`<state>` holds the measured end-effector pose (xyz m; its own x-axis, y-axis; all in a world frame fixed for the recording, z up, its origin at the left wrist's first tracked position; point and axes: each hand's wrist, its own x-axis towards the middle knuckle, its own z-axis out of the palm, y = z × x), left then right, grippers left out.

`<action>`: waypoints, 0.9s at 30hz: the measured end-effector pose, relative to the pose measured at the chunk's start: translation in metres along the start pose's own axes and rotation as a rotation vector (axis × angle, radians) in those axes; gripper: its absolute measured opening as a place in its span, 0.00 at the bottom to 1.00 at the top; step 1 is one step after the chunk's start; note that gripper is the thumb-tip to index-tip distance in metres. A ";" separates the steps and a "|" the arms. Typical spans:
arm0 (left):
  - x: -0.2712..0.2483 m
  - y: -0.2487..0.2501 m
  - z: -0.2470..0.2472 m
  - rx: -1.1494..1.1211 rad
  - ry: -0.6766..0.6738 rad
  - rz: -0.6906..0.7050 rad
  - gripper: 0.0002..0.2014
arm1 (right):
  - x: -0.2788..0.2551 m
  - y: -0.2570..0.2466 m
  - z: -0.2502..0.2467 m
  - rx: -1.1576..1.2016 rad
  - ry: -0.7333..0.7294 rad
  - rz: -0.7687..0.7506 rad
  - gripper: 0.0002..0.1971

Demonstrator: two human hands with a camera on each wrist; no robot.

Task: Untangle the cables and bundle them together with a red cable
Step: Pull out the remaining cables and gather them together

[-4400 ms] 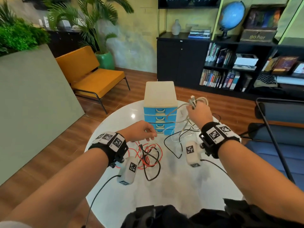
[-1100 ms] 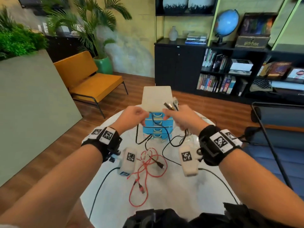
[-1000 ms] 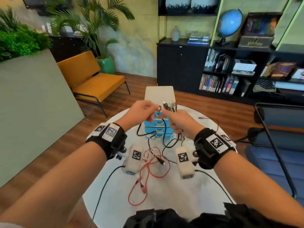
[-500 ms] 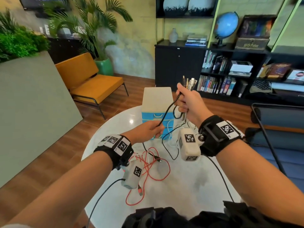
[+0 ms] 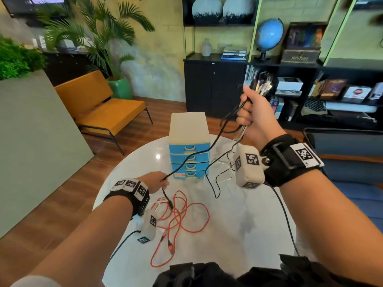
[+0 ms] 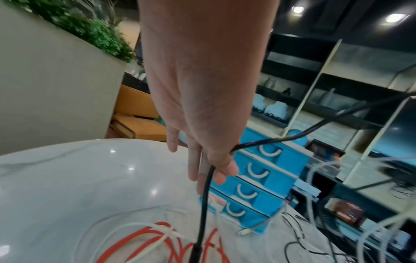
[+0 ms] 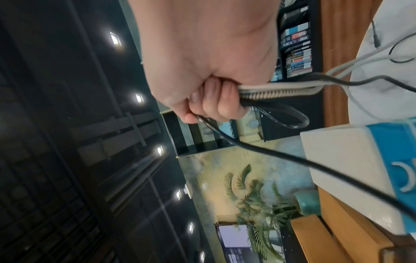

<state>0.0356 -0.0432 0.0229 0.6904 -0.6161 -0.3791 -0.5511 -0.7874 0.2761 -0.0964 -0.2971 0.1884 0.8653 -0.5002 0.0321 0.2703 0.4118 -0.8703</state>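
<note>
Right hand is gripping the cable bunch at 1 o'clock in the head view; left hand is pinching a black cable, with the red cable lying loose on the table at 6. Left wrist cam: fingers are pinching that black lead. Right wrist: fist is clenching grey and black cords.

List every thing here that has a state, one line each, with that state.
Right hand: raised, gripping the cable bundle.
Cable bundle: ends gathered, plugs sticking up.
Left hand: low, holding the black cable.
Black cable: strung between both hands, plug end dangling.
Red cable: loose, untied on the table.
Drawer unit: upright, drawers closed.
</note>
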 end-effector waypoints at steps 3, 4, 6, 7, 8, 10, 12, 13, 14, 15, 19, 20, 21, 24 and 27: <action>-0.007 -0.013 -0.001 -0.105 0.045 -0.002 0.14 | 0.003 -0.001 -0.007 -0.145 0.116 -0.060 0.16; -0.007 -0.012 -0.004 -0.196 0.063 0.026 0.15 | 0.003 0.002 -0.006 -0.253 0.150 -0.073 0.16; -0.010 0.002 -0.016 -0.436 0.120 0.088 0.16 | 0.001 0.013 0.000 -0.517 0.189 -0.053 0.16; -0.013 0.012 -0.024 -0.544 0.161 0.123 0.17 | -0.001 0.020 0.005 -0.642 0.179 -0.020 0.16; -0.015 0.024 -0.032 -0.640 0.191 0.158 0.17 | -0.003 0.028 0.009 -0.750 0.151 0.024 0.16; -0.023 0.050 -0.049 -0.773 0.198 0.233 0.15 | -0.006 0.047 0.015 -0.874 0.056 0.113 0.18; -0.030 0.072 -0.061 -0.768 0.189 0.320 0.14 | -0.010 0.066 0.019 -0.904 -0.049 0.178 0.22; -0.034 0.082 -0.064 -0.705 0.189 0.354 0.13 | -0.011 0.073 0.021 -0.918 -0.087 0.199 0.23; -0.036 0.090 -0.064 -0.649 0.181 0.383 0.13 | -0.012 0.079 0.022 -0.930 -0.120 0.215 0.23; -0.038 0.097 -0.063 -0.614 0.165 0.402 0.13 | -0.013 0.084 0.022 -0.935 -0.148 0.228 0.23; -0.034 0.101 -0.046 -0.578 0.101 0.444 0.14 | -0.011 0.096 0.014 -0.996 -0.195 0.253 0.16; -0.033 0.096 -0.041 -0.533 0.097 0.442 0.14 | -0.009 0.099 0.009 -1.036 -0.188 0.269 0.14; -0.032 0.090 -0.037 -0.461 0.105 0.425 0.14 | -0.007 0.100 0.002 -1.091 -0.177 0.284 0.13; -0.024 0.065 -0.024 -0.316 0.104 0.322 0.12 | 0.000 0.097 -0.021 -1.296 -0.116 0.293 0.11; -0.018 0.036 -0.013 -0.221 0.066 0.245 0.12 | 0.009 0.087 -0.040 -1.443 0.030 0.189 0.11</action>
<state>0.0097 -0.0612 0.0512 0.5825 -0.7820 -0.2216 -0.5947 -0.5960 0.5396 -0.0820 -0.2968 0.0934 0.8253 -0.5493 -0.1310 -0.5109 -0.6274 -0.5876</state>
